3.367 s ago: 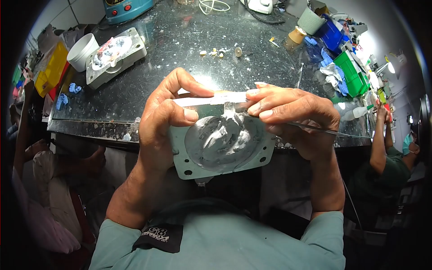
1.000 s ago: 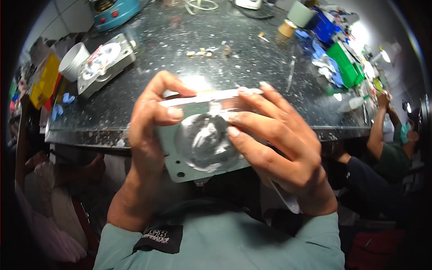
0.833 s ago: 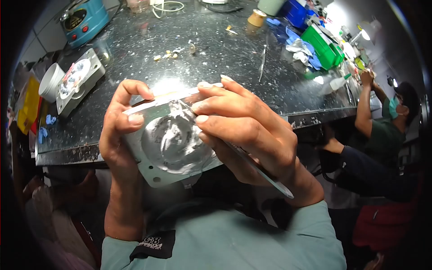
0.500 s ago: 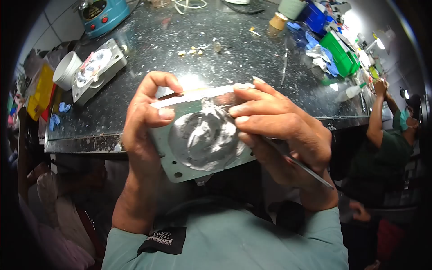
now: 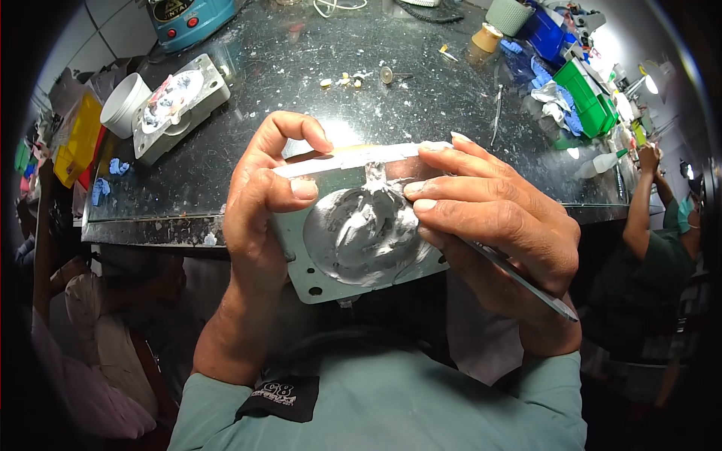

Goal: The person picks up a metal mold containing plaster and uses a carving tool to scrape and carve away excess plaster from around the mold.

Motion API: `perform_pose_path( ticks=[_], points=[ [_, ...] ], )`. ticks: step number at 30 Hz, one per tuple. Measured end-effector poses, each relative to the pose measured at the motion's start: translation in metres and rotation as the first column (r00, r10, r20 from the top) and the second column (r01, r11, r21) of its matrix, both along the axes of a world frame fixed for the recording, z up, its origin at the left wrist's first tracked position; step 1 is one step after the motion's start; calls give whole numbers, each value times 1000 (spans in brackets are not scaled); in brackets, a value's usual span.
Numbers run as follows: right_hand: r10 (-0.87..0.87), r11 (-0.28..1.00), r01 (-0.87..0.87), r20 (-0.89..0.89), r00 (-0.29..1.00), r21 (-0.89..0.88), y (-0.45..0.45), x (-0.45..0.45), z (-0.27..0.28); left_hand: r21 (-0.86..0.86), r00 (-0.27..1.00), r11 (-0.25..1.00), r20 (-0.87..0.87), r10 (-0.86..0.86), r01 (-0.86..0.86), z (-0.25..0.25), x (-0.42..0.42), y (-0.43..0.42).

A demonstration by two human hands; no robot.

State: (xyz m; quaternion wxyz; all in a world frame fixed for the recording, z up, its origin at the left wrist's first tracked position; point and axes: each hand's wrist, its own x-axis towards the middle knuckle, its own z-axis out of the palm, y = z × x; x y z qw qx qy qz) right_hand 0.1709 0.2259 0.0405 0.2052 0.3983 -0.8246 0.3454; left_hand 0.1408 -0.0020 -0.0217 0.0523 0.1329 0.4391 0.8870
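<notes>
My left hand (image 5: pixel 263 184) grips the left side of a metal mould half (image 5: pixel 331 289), its thumb on the face and its index finger over the top edge. Grey-white material (image 5: pixel 365 233) fills the round hollow, with a narrow channel running up to the top edge. My right hand (image 5: pixel 500 218) is closed on a slim metal tool (image 5: pixel 526 284), whose flat end points down to the right. Its working tip is hidden by the fingers at the hollow's upper right. Some of its fingers rest on the mould's top right edge.
Another mould half (image 5: pixel 180 109) leans by a white cup (image 5: pixel 125 105) at the back left. A blue machine (image 5: pixel 193 22), small yellowish pieces (image 5: pixel 346 80), a metal tool (image 5: pixel 497 113), a green bin (image 5: pixel 585 98) and a squeeze bottle (image 5: pixel 602 162) are on the bench. A co-worker (image 5: pixel 647 248) is at right.
The slim tool's flat end has swung from pointing right, to down, to down-right. My right hand has shifted over the hollow and partly back. The view has moved about; my left hand keeps its hold.
</notes>
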Motion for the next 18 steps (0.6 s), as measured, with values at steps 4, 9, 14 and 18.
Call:
perform_pose_path(
  ticks=[4, 9, 14, 18],
  points=[
    [-24, 998, 28, 72, 997, -53, -1, -1, 2, 0, 1000, 1000, -5, 19, -19, 0, 1, 1],
    [0, 990, 29, 205, 979, -136, 0, -4, 6, -16, 1000, 1000, -19, 13, -13, -1, 0, -1],
    [-44, 999, 46, 69, 997, -15, -7, 2, 10, -41, 999, 998, -34, 40, -41, -1, 0, -2],
    [-75, 988, 89, -107, 991, 130, -11, 7, 8, -56, 997, 996, -45, 66, -68, -2, -1, -1]
  ],
)
